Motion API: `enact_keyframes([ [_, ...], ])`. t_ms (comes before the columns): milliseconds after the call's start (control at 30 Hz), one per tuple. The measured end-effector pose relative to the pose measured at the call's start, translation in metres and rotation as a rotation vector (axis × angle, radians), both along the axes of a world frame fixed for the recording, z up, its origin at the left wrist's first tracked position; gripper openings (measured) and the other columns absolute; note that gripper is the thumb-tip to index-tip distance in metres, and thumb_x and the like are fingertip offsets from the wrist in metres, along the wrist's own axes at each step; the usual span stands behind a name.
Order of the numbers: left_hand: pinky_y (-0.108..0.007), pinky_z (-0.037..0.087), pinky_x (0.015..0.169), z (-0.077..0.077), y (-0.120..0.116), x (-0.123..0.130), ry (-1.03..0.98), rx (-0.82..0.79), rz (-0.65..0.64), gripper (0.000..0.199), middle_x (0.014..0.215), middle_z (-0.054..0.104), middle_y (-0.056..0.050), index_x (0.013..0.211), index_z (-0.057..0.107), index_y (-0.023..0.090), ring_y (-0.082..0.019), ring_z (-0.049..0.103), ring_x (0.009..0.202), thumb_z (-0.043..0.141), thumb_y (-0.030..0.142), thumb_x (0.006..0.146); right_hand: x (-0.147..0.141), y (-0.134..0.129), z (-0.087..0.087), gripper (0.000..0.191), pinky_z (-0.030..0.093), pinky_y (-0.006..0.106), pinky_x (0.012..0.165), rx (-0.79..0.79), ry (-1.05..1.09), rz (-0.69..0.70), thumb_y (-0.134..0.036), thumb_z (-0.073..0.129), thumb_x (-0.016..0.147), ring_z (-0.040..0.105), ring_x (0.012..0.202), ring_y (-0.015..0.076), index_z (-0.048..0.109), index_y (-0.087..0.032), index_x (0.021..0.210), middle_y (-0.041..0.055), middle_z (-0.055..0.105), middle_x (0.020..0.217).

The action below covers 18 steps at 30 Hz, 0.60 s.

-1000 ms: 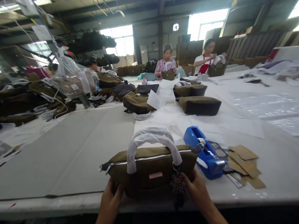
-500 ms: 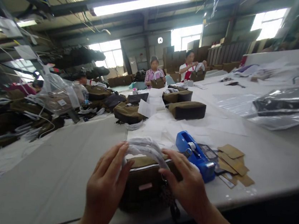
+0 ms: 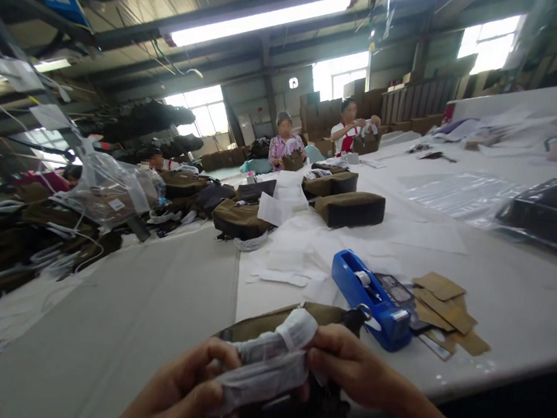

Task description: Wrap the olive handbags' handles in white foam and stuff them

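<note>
An olive-brown bag (image 3: 266, 318) lies on the table right in front of me. Its handles (image 3: 264, 375), wrapped in white tissue-like covering, are folded down toward me over its front. My left hand (image 3: 192, 387) grips the left part of the wrapped handles between thumb and fingers. At their right end, my right hand (image 3: 346, 364) pinches the white wrapping. Below the right hand hangs a dark charm (image 3: 333, 410), partly in shadow. The bag's front is mostly hidden by the handles and my hands.
A blue tape dispenser (image 3: 371, 300) stands just beyond my right hand, beside brown card tags (image 3: 448, 309). More olive bags (image 3: 349, 209) sit farther back. A plastic-wrapped dark item (image 3: 554, 210) lies at right. Piled bags (image 3: 13, 246) fill the left side; co-workers (image 3: 285, 146) handle bags across the table.
The wrapped handles, upright before, are now folded down toward me. Both hands have shifted lower, and my right hand has closed on the wrapping. The bag's zipper and label are no longer visible.
</note>
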<state>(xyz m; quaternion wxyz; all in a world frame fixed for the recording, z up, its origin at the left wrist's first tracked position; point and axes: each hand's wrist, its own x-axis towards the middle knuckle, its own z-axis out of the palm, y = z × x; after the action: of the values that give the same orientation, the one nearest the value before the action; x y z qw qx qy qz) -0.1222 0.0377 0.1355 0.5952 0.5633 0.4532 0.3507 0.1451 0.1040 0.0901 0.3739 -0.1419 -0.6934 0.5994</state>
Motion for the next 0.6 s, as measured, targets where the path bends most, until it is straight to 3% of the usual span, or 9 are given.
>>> enact_keyframes([
  [67, -0.009, 0.032, 0.035, -0.006, 0.01, 0.0, -0.289, -0.108, -0.104, 0.033, 0.056, 0.068, 0.001, 0.106, 0.061, 0.027, -0.007, 0.05, 0.034, 0.063, 0.057, 0.092, -0.006, 0.002, -0.002, 0.056, 0.054, 0.025, 0.068, -0.047, 0.032, 0.01, -0.061, 0.047, 0.1, 0.066, 0.067, 0.0152, 0.075, -0.013, 0.094, 0.0045, 0.072, 0.072],
  [133, -0.008, 0.037, 0.039, -0.011, 0.019, 0.0, -0.446, -0.033, -0.074, 0.034, 0.051, 0.063, 0.004, 0.113, 0.059, 0.028, -0.006, 0.051, 0.035, 0.063, 0.056, 0.093, -0.011, 0.004, -0.004, 0.041, 0.054, 0.026, 0.073, 0.056, -0.043, -0.138, -0.051, 0.055, 0.099, 0.067, 0.076, 0.0162, 0.074, -0.015, 0.105, 0.005, 0.075, 0.084],
  [233, -0.011, 0.047, 0.049, -0.014, 0.029, 0.0, -0.493, 0.086, 0.08, 0.037, 0.056, 0.067, 0.002, 0.121, 0.061, 0.03, -0.008, 0.061, 0.047, 0.064, 0.054, 0.093, -0.012, 0.003, -0.004, 0.024, 0.053, 0.027, 0.087, 0.26, -0.201, -0.445, -0.03, 0.071, 0.091, 0.069, 0.095, 0.0195, 0.074, -0.02, 0.112, 0.0055, 0.075, 0.104],
  [300, -0.013, 0.048, 0.049, -0.012, 0.034, -0.001, -0.479, 0.096, 0.097, 0.039, 0.061, 0.07, 0.001, 0.123, 0.062, 0.032, -0.01, 0.064, 0.049, 0.067, 0.053, 0.091, -0.009, 0.003, -0.002, 0.023, 0.053, 0.028, 0.09, 0.264, -0.249, -0.523, -0.024, 0.072, 0.09, 0.069, 0.098, 0.0197, 0.076, -0.023, 0.113, 0.0044, 0.076, 0.107],
  [400, -0.012, 0.04, 0.04, -0.004, 0.038, 0.0, -0.388, 0.053, 0.095, 0.042, 0.063, 0.072, 0.0, 0.12, 0.065, 0.03, -0.008, 0.057, 0.04, 0.072, 0.054, 0.087, -0.001, 0.007, 0.001, 0.024, 0.054, 0.03, 0.09, 0.173, -0.256, -0.462, -0.023, 0.066, 0.094, 0.072, 0.098, 0.0202, 0.076, -0.025, 0.116, 0.0033, 0.078, 0.106],
  [500, -0.012, 0.032, 0.037, 0.01, 0.033, 0.005, -0.19, 0.034, 0.193, 0.052, 0.061, 0.071, -0.002, 0.119, 0.067, 0.024, -0.006, 0.047, 0.037, 0.074, 0.059, 0.082, 0.008, 0.014, 0.003, 0.031, 0.053, 0.034, 0.1, 0.128, -0.219, -0.349, -0.026, 0.065, 0.094, 0.069, 0.109, 0.0221, 0.072, -0.023, 0.125, 0.0045, 0.075, 0.118],
  [600, -0.02, 0.04, 0.041, 0.025, 0.02, 0.011, 0.062, 0.109, 0.314, 0.064, 0.065, 0.073, -0.006, 0.118, 0.072, 0.018, -0.012, 0.052, 0.046, 0.065, 0.07, 0.083, 0.014, 0.017, 0.001, 0.034, 0.052, 0.034, 0.102, 0.097, -0.179, -0.268, -0.03, 0.062, 0.097, 0.066, 0.115, 0.0215, 0.069, -0.021, 0.129, 0.0064, 0.072, 0.123],
])
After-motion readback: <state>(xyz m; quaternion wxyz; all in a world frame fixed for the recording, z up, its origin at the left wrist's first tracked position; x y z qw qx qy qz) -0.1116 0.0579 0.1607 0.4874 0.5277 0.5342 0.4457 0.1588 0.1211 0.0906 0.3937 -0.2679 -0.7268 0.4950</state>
